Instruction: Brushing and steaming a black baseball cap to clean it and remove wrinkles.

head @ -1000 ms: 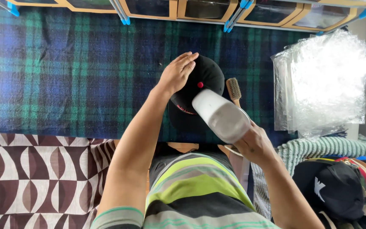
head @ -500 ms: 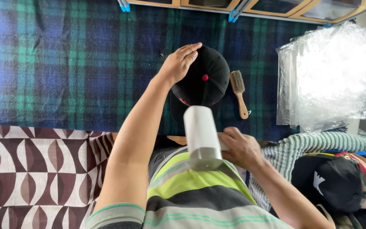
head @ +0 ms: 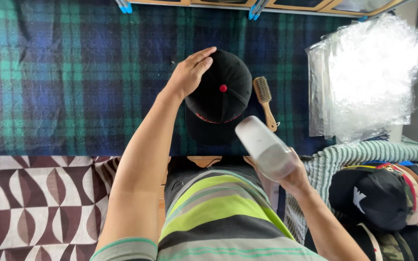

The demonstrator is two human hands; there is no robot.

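A plaid blanket (head: 73,82) in blue and green covers the work surface, a pile of clear plastic bags (head: 368,72) at its right edge. Your left hand (head: 189,72) lies flat on the black cap (head: 218,94), fingers spread over its left side, not gripping. Your right hand (head: 293,176) is wrapped around a white bottle (head: 264,147), which sits just below and right of the cap, its long axis tilted up-left toward the cap. Half a second ago the bottle stood nearly upright nearer your chest. A wooden brush (head: 265,101) lies beside the cap
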